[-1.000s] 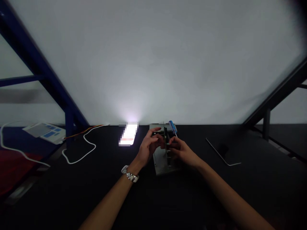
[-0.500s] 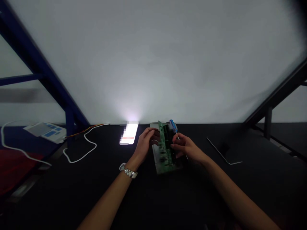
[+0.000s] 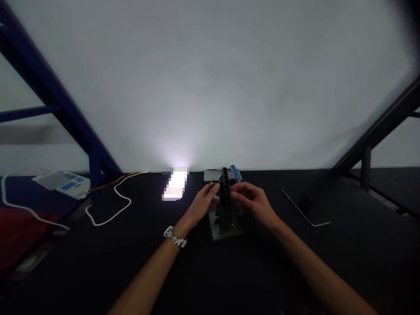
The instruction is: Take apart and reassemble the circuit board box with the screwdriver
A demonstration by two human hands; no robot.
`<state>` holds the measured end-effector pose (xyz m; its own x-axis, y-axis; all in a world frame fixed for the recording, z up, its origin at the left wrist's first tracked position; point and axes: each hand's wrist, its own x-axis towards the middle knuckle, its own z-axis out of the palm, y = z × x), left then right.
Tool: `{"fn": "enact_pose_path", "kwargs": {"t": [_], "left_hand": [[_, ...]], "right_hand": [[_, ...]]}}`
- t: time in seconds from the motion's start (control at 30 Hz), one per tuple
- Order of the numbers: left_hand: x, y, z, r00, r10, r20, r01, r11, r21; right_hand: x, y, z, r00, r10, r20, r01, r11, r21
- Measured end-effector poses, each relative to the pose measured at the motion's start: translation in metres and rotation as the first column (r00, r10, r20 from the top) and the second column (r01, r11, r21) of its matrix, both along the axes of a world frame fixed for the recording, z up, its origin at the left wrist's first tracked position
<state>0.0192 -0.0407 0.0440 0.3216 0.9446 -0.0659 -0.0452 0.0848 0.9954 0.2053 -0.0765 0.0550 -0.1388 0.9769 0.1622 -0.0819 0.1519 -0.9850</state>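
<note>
A circuit board [image 3: 225,199] stands nearly on edge above a flat metal plate [image 3: 220,234], its row of black connectors facing up toward me. My left hand [image 3: 204,200] grips the board from the left, with the thumb near its upper part. From the right, the fingers of my right hand [image 3: 254,200] pinch the board's side; their exact contact is partly hidden. Just behind it lies a screwdriver [image 3: 235,172] with a blue handle, its shaft hidden by my right hand and the board.
A bright blurred phone-like screen [image 3: 175,186] lies left of the board. Further left are a white cable [image 3: 130,201] and a white-and-blue card [image 3: 67,183]. A bent metal rod [image 3: 300,212] rests on the black table [image 3: 197,275] at right. Blue frame bars [image 3: 95,162] rise at left.
The board has turned from showing its green face to nearly edge-on, connectors upward. My left hand has closed in on it, and my right fingers have shifted along its side.
</note>
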Motion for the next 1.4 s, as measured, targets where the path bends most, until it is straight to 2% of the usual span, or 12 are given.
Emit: {"fn": "enact_pose_path", "kwargs": {"t": [0.13,0.23,0.33,0.47,0.53,0.63,0.7,0.8,1.1,1.23,1.33,1.4], "left_hand": [[0.001,-0.006,0.005,0.989,-0.078,0.123,0.086,0.994,-0.062],[0.000,-0.006,0.004,0.976,-0.072,0.206,0.111,0.976,-0.189],[-0.001,-0.003,0.002,0.961,0.007,0.276,0.071,0.959,-0.273],[0.001,-0.003,0.003,0.915,0.033,0.402,0.049,0.980,-0.194],[0.003,-0.004,0.004,0.903,0.039,0.428,0.032,0.987,-0.158],[0.004,-0.004,0.002,0.914,0.148,0.379,-0.079,0.978,-0.191],[0.004,-0.001,-0.001,0.931,0.187,0.315,-0.133,0.973,-0.186],[0.001,0.004,-0.007,0.969,0.103,0.224,-0.080,0.991,-0.111],[-0.003,0.003,0.000,0.992,-0.020,0.124,0.029,0.997,-0.069],[-0.004,0.000,0.001,0.988,-0.077,0.137,0.081,0.996,-0.025],[-0.006,0.002,-0.003,0.992,-0.061,0.111,0.066,0.997,-0.038],[-0.007,0.004,-0.006,0.994,-0.034,0.106,0.040,0.998,-0.051]], "right_hand": [[-0.008,-0.005,-0.001,0.996,0.088,0.020,-0.088,0.996,0.004],[-0.010,-0.005,-0.005,0.995,0.071,0.068,-0.071,0.997,-0.006],[-0.010,-0.003,-0.009,0.976,-0.049,0.212,0.039,0.998,0.053],[-0.010,-0.003,-0.015,0.872,-0.219,0.439,0.157,0.972,0.173],[-0.011,-0.003,-0.016,0.907,-0.173,0.385,0.138,0.983,0.117],[-0.012,-0.001,-0.015,0.993,-0.040,0.114,0.048,0.997,-0.064],[-0.011,0.001,-0.012,0.997,-0.059,-0.042,0.053,0.990,-0.132],[-0.007,0.003,-0.008,0.976,-0.156,-0.149,0.135,0.980,-0.146],[-0.010,-0.001,-0.009,0.985,-0.132,-0.114,0.122,0.989,-0.089],[-0.014,-0.007,-0.005,0.999,-0.020,-0.046,0.018,0.999,-0.036],[-0.018,-0.010,-0.004,0.993,0.117,-0.016,-0.117,0.993,-0.011],[-0.021,-0.011,-0.006,0.988,0.157,0.003,-0.157,0.988,-0.003]]}}
